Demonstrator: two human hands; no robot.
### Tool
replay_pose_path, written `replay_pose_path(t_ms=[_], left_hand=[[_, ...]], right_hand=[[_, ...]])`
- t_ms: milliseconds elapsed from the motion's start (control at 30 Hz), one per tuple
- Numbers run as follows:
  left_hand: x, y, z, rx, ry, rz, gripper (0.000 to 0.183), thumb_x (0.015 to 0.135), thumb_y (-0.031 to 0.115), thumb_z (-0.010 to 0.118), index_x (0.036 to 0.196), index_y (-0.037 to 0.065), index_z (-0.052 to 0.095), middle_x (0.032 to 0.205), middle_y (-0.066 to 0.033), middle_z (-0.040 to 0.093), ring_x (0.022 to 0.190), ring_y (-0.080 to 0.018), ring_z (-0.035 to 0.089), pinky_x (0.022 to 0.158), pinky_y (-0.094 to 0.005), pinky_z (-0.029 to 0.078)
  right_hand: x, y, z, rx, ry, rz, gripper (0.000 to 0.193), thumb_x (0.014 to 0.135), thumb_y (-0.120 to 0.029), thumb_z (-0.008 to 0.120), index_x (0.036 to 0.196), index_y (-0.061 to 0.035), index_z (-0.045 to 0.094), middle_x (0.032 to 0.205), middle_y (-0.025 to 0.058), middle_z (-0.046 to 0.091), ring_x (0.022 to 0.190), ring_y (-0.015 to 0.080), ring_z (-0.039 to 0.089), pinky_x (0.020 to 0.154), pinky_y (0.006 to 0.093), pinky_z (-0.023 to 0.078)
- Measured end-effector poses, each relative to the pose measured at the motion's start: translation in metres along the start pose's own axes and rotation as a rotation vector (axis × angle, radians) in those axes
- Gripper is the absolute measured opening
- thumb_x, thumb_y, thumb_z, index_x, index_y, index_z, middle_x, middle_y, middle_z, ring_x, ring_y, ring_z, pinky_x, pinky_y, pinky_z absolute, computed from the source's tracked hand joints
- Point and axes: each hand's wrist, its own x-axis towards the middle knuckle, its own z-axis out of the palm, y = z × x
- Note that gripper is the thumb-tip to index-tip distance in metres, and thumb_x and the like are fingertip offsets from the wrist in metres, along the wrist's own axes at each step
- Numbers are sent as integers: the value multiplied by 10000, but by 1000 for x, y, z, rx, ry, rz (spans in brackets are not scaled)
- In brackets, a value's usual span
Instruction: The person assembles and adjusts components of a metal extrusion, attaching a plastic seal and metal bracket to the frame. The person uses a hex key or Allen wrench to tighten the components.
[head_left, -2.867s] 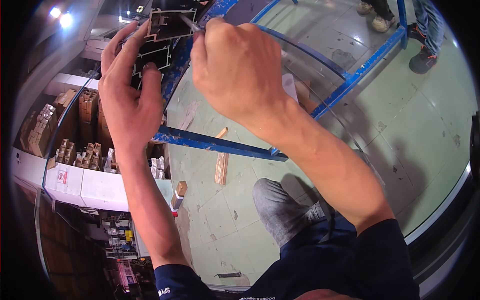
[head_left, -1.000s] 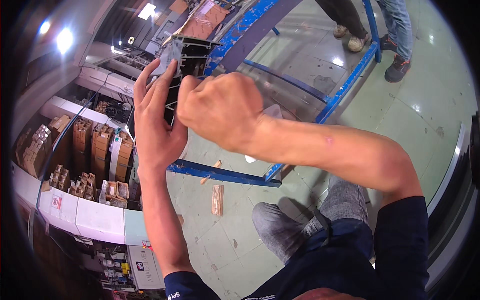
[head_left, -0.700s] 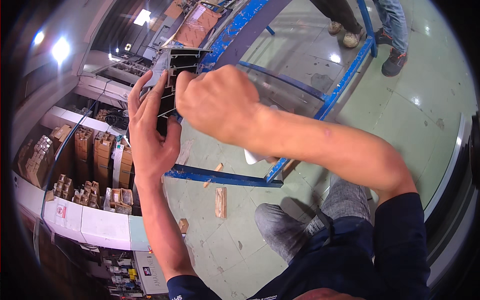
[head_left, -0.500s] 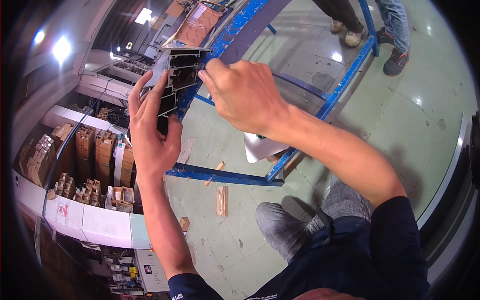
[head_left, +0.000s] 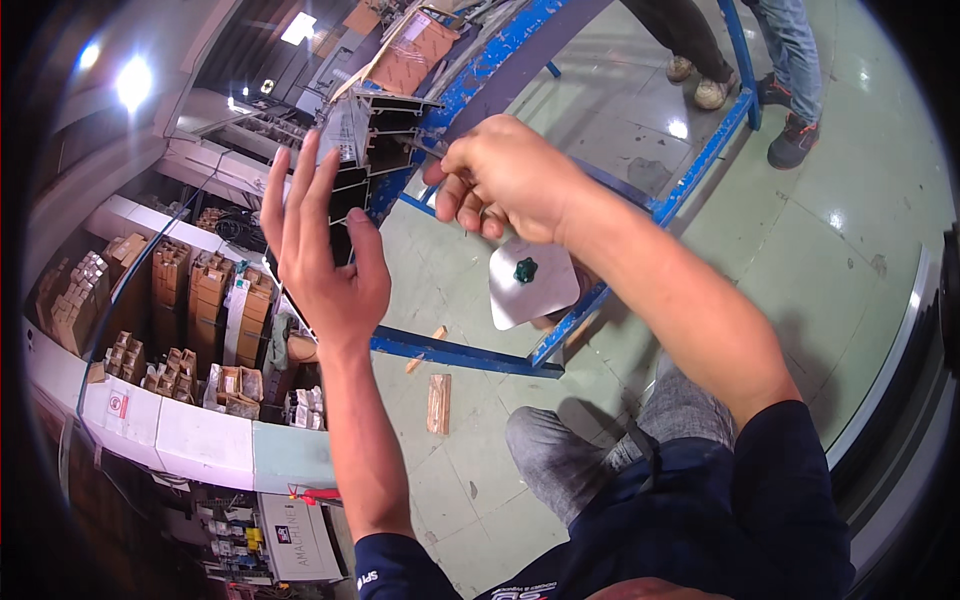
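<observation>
A dark metal extrusion (head_left: 388, 121) with several hollow chambers lies at the edge of a blue-framed bench (head_left: 480, 75), its cut end facing me. My left hand (head_left: 325, 265) is open beside it, fingers stretched upward and thumb apart; it covers part of the profile. To the right, my right hand (head_left: 515, 185) pinches a slim grey metal piece (head_left: 428, 147) between thumb and forefinger, its tip pointing at the profile's open end. The other fingers curl loosely below. I cannot tell exactly what the slim piece is.
Below the bench stands a white plate with a green knob (head_left: 525, 270). A blue crossbar (head_left: 460, 352) runs near my legs. Wood offcuts (head_left: 439, 403) lie on the floor. Shelves of long cartons (head_left: 207, 300) are at left. Another person's legs (head_left: 795, 60) stand at the far right.
My left hand has come away from the profile and its fingers have straightened. The right hand has turned and moved slightly right, uncovering the slim grey piece and the green knob.
</observation>
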Motion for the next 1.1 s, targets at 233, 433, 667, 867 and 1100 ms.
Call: replay_pose_path(t_ms=[233, 433, 667, 867, 1100], left_hand=[[-7, 10, 4, 7, 177, -86, 442, 865, -17, 592, 1299, 1, 672, 1400, -149, 657, 1360, -359, 534, 1148, -458, 379], [2, 2, 9, -43, 81, -97, 470, 870, 5, 619, 1338, 31, 659, 1420, -118, 645, 1383, -336, 521, 1168, -457, 352], [10, -16, 12, -9, -176, -76, 516, 884, 150, 690, 1391, 74, 628, 1357, -105, 665, 1400, -347, 481, 1221, -602, 219], [17, -15, 9, -89, -234, -96, 516, 914, 215, 705, 1389, 32, 621, 1192, -149, 728, 1340, -346, 522, 1197, -579, 264], [14, -18, 24, 78, -136, -70, 432, 927, 243, 689, 1279, -8, 690, 1106, -159, 761, 1282, -349, 560, 1166, -553, 307]], right_hand=[[17, -22, -4, -7, -20, 84, 102, 926, -67, 525, 958, 3, 591, 731, 100, 624, 479, 129, 532, 388, 290, 437], [25, -20, 22, -603, 142, -128, 154, 913, -96, 476, 898, -4, 599, 576, 28, 458, 407, 121, 374, 351, 363, 249], [19, -41, 42, -590, 235, 4, 133, 850, -72, 476, 819, -14, 592, 582, 61, 484, 408, 170, 422, 346, 380, 252], [25, -42, 39, -263, 169, 172, 126, 910, -105, 457, 799, -81, 510, 636, 1, 412, 460, 96, 340, 375, 300, 239], [19, -44, 40, -389, 158, 210, 205, 955, -162, 430, 753, -124, 437, 634, -18, 384, 478, 81, 314, 385, 281, 219]])
